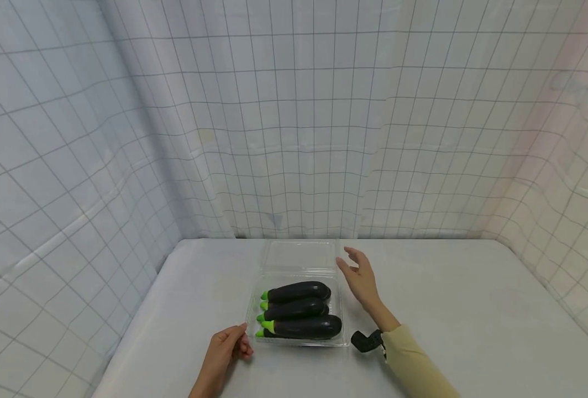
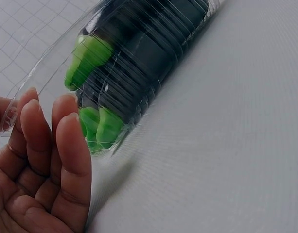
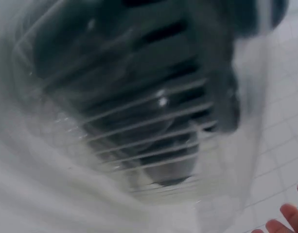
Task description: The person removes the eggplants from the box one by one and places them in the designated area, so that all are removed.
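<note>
Several dark eggplants [image 1: 301,327] with bright green stems lie side by side, partly stacked, in a clear plastic clamshell box [image 1: 319,343]. Its clear lid [image 1: 301,255] is folded back flat on the far side. At the box's near-left corner, my left hand [image 1: 226,344] pinches the rim between thumb and forefinger; the other fingers curl loosely beside the wall. My right hand [image 1: 362,279] hovers by the right side of the lid and hinge, fingers spread and holding nothing. Only a few fingertips [image 3: 290,213] of it show in the right wrist view, which is blurred.
A white table [image 1: 448,309] carries the box near its middle. White curtains with a dark grid [image 1: 299,121] hang behind and along both sides. A black wrist strap piece [image 1: 366,341] sits by the right sleeve [image 1: 413,359].
</note>
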Demonstrator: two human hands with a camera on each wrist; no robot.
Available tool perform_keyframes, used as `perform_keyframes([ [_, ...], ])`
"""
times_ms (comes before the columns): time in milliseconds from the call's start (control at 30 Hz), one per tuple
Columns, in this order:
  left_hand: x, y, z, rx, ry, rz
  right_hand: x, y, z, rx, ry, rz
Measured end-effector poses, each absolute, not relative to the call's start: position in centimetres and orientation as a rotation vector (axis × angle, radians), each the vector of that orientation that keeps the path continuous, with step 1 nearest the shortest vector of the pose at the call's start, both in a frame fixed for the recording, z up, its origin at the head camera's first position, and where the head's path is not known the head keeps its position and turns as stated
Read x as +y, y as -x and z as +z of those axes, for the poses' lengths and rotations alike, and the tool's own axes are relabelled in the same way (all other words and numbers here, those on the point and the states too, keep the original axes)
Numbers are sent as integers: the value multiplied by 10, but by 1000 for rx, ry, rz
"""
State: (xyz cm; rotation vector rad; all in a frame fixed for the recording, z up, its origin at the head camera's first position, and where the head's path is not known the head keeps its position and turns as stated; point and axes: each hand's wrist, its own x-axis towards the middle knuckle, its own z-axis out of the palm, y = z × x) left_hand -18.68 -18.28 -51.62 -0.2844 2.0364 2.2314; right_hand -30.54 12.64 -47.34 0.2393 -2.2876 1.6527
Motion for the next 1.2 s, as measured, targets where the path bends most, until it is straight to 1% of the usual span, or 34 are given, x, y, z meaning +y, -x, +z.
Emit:
perform_keyframes([
  [300, -183, 186, -517, 2020, 289, 2239, 116, 281, -445, -2389, -982, 1332],
  [467, -184, 186, -519, 2010, 296, 2237, 110, 264, -435, -2554, -1228, 1131],
  [600, -184, 187, -519, 2021, 302, 2233, 105, 256, -430, -2598, -1307, 907],
  [767, -184, 188, -519, 2025, 306, 2238, 102, 252, -429, -2633, -1321, 695],
  [1200, -184, 189, -520, 2020, 312, 2244, 103, 246, -435, -2632, -1291, 602],
])
